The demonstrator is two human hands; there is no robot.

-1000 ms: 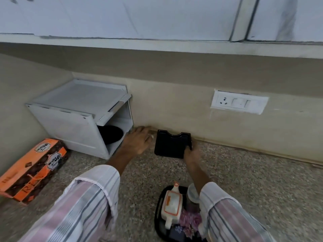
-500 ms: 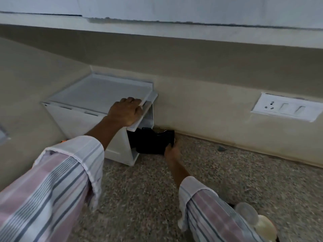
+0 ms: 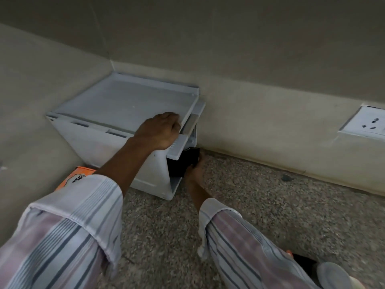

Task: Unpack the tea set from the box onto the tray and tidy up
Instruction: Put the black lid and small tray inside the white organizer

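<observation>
- The black insert tray (image 3: 184,163) sits half inside the white box (image 3: 116,130); it looks light, thin and bendy, best held by its outer edge.
- The right hand (image 3: 194,171) pinches that edge.
- The left hand (image 3: 159,132) is curled over the box's top flap.
- One black insert, one white box, one orange carton (image 3: 74,178) visible.

White box (image 3: 116,113) in the corner, black insert (image 3: 183,163) at its open end, orange carton (image 3: 76,177) with dark print behind, speckled grey-brown counter (image 3: 270,205), beige wall (image 3: 250,59), white socket (image 3: 368,124), and pink-and-white sleeves (image 3: 62,236) with grey stripes.
</observation>
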